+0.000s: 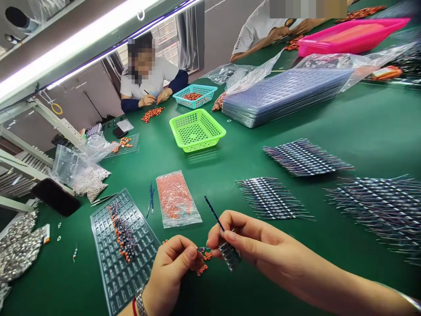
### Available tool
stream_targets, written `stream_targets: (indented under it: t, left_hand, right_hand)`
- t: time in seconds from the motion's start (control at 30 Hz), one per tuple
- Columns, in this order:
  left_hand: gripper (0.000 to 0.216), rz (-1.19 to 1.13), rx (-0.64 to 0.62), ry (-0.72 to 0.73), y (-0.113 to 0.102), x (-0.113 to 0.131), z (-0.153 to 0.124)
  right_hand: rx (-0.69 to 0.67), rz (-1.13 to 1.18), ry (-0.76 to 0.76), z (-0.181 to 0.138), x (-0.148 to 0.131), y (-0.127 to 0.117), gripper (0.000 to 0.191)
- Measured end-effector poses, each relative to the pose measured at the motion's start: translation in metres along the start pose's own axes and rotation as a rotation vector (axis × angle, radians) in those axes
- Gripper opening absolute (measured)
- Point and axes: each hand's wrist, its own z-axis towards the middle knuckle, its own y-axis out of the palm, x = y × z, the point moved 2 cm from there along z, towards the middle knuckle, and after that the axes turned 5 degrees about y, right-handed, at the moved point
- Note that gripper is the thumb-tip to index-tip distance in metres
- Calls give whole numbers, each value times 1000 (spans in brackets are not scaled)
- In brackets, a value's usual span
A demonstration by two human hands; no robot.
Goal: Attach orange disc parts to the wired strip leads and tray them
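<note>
My left hand (176,265) is closed in a pinch on a small dark part (201,249), too small to name. Close beside it, my right hand (255,241) grips a thin dark-blue stick (213,213), which points up and to the left. A small grey patterned piece (229,256) also hangs from the right fingers. Loose orange rings (205,267) lie on the green table below and between the hands. To the left, a clear compartment tray (101,237) carries a row of small dark and orange parts (123,237).
Ahead lie a bag of orange rings (176,197), blue sticks (150,199) and a green basket (197,129). Wired strips (276,197) lie at right, with stacked clear trays (283,94) behind. A phone (55,196) leans at left. Two co-workers sit across the table.
</note>
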Motion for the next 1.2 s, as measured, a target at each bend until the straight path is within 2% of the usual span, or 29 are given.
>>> stream_targets:
  t: [0.13, 0.27, 0.37, 0.5, 0.7, 0.87, 0.93, 1.0, 1.07, 1.2]
  left_hand:
    - [33, 361, 52, 127, -23, 23, -8]
    - [20, 750, 221, 281, -73, 42, -32]
    - [17, 967, 307, 324, -105, 38, -55]
    - [15, 1163, 328, 366, -123, 19, -73]
    - [13, 1358, 328, 437, -125, 6, -80]
    - [10, 1407, 322, 515, -127, 12, -79]
    - [10, 1389, 318, 570, -122, 16, -76]
    - [11, 1355, 284, 625, -110, 20, -71]
    - [13, 1324, 195, 680, -89, 21, -65]
    - [3, 1365, -132, 823, -37, 15, -57]
  right_hand:
    - [72, -168, -21, 1, -1, -8, 44]
    - [112, -472, -18, 6, 13, -29, 46]
    - [125, -559, -33, 11, 29, -45, 45]
    - [113, -617, -9, 15, 40, -53, 47]
    - [94, -653, 10, 18, 37, -49, 44]
    - [153, -697, 70, 20, 28, -47, 54]
    - [141, -724, 81, 20, 25, -43, 51]
    - [113, -764, 61, 19, 23, -38, 44]
    - [100, -803, 52, 19, 24, -34, 37]
    - [94, -868, 48, 17, 28, -28, 29]
